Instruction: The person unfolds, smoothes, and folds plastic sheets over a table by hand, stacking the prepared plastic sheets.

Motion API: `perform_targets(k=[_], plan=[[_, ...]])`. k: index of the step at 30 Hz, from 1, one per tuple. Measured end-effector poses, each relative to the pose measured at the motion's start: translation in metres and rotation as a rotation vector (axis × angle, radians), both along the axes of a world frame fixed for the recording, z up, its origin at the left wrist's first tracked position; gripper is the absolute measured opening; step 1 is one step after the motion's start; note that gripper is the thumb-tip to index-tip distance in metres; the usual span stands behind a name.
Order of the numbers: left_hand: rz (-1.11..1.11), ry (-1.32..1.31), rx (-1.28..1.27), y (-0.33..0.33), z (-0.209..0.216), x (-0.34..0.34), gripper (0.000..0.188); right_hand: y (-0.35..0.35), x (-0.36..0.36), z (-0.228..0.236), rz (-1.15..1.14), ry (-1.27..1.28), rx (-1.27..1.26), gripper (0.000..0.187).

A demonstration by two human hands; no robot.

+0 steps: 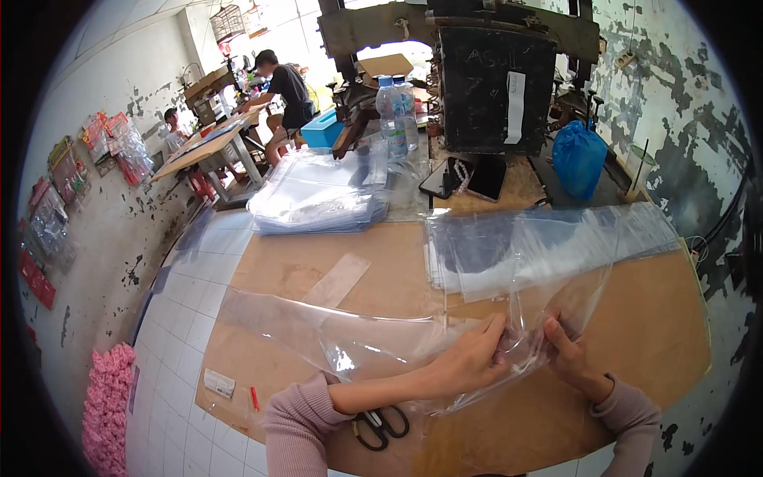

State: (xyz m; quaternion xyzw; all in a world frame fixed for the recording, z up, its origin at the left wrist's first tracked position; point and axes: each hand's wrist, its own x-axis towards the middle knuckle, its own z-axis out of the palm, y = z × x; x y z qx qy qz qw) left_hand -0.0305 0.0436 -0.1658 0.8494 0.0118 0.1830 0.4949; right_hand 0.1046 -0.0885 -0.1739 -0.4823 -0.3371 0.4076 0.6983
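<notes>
Both my hands hold a large clear plastic sheet (381, 342) above the brown table (270, 262). My left hand (485, 350) is closed on it near the middle, fingers pinched together. To its right, my right hand (566, 350) grips the same sheet, thumb up. The sheet's long part lies across the table to the left, and a bunched part rises between my hands. Just beyond my hands lies a stack of clear plastic sheets (477, 250). Black-handled scissors (381, 429) rest near my left forearm, partly hidden by it.
A second stack of clear sheets (318, 195) sits at the far left, beside water bottles (389, 111). Two phones (486, 176), a blue bag (579, 163) and a black machine (493, 87) stand behind. A red pen-like stick (255, 398) lies front left. Another person (286, 91) works at a distant table.
</notes>
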Motion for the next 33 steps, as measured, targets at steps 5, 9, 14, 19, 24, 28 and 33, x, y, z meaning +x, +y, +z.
perform_targets(k=[5, 9, 14, 19, 24, 28, 33], plan=[[0.069, -0.071, 0.085, 0.0, -0.009, 0.003, 0.023, -0.003, -0.01, 0.007, 0.09, -0.046, 0.026, 0.017], [0.047, -0.027, -0.11, 0.006, -0.005, 0.003, 0.021, -0.008, -0.011, 0.003, 0.238, -0.022, 0.085, 0.015], [-0.043, 0.048, -0.17, 0.012, 0.002, -0.004, 0.015, -0.015, -0.007, 0.01, 0.083, -0.026, -0.082, 0.019], [-0.057, 0.151, -0.661, 0.001, -0.012, -0.017, 0.02, -0.013, 0.0, 0.005, -0.01, -0.082, -0.233, 0.024], [-0.066, 0.248, -0.599, 0.0, -0.019, -0.04, 0.02, -0.021, 0.008, -0.004, 0.156, -0.271, -0.245, 0.031], [-0.21, 0.244, -0.549, 0.002, -0.02, -0.053, 0.018, -0.02, 0.003, 0.008, 0.154, -0.347, -0.359, 0.033], [-0.571, 0.19, -0.713, 0.007, -0.027, -0.05, 0.019, -0.015, 0.003, 0.015, 0.298, -0.486, -0.583, 0.031]])
